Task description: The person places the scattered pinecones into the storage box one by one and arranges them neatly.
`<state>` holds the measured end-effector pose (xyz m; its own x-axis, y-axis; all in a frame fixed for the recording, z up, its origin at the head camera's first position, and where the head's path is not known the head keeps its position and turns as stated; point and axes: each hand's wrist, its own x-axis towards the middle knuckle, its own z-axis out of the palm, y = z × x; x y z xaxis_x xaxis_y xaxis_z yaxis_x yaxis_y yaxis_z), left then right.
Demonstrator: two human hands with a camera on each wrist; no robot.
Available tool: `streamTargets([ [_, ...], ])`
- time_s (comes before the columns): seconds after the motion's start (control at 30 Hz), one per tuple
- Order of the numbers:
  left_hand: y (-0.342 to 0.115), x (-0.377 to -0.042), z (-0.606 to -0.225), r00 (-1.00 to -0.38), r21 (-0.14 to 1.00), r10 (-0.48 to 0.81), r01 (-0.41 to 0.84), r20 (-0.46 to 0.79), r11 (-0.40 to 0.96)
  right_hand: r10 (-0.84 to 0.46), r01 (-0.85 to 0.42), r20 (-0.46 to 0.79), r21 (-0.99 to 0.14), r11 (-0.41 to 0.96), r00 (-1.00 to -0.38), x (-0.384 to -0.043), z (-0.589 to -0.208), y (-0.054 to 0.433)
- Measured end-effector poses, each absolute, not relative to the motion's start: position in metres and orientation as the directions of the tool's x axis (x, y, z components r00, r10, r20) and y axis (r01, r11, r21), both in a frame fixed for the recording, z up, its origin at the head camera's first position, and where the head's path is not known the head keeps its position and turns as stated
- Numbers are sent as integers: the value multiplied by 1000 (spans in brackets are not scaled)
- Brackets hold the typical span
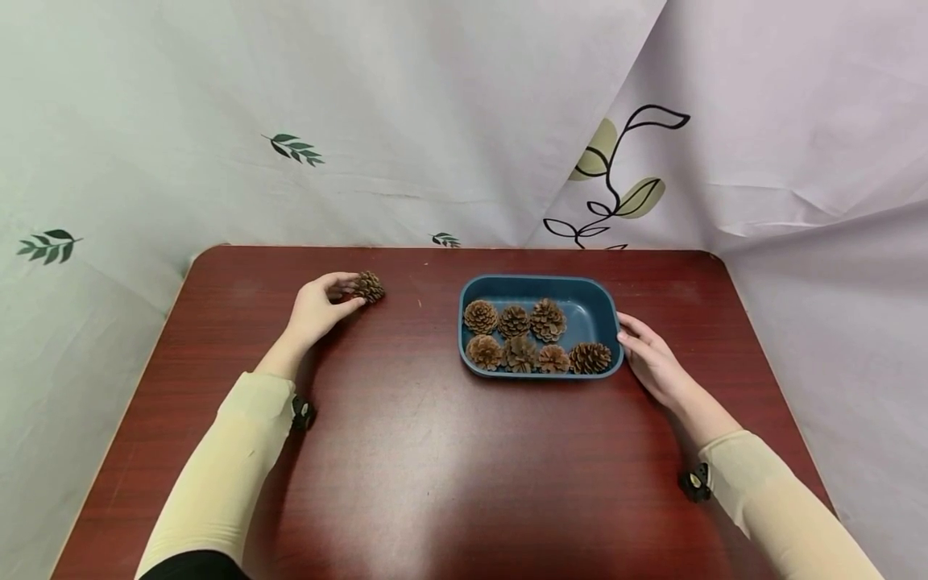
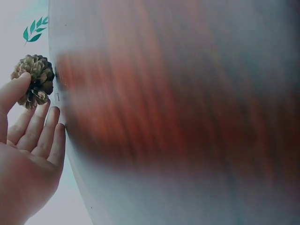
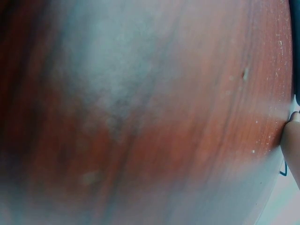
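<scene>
Near the table's back left, the left hand (image 1: 319, 310) pinches a brown pine cone (image 1: 368, 287) between thumb and fingers. The left wrist view shows the thumb lying against this pine cone (image 2: 35, 79), with the other fingers stretched out below it. To the right stands a blue rectangular tray (image 1: 536, 281) holding several pine cones (image 1: 519, 353) in two rows. At its right end, the right hand (image 1: 648, 358) holds the rim with thumb and fingertips. Only a small part of the right hand (image 3: 293, 140) shows in the right wrist view, beside the tray's dark edge (image 3: 296, 51).
Both hands are over a dark red wooden table (image 1: 406, 451) with rounded back corners. A pale cloth (image 1: 435, 105) with leaf prints hangs behind it and along its sides. Each wrist wears a small black device, such as the left one (image 1: 303, 412).
</scene>
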<state>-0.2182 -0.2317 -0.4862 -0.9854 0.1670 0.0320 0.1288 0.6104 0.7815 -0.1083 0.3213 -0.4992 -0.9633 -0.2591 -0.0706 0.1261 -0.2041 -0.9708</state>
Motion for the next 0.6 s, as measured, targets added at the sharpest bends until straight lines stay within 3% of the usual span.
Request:
streamTargets([
  [0.6, -203, -214, -477, -985, 840, 150, 156, 90, 519, -254, 119, -64, -971, -205, -965, -108, -500, 321],
])
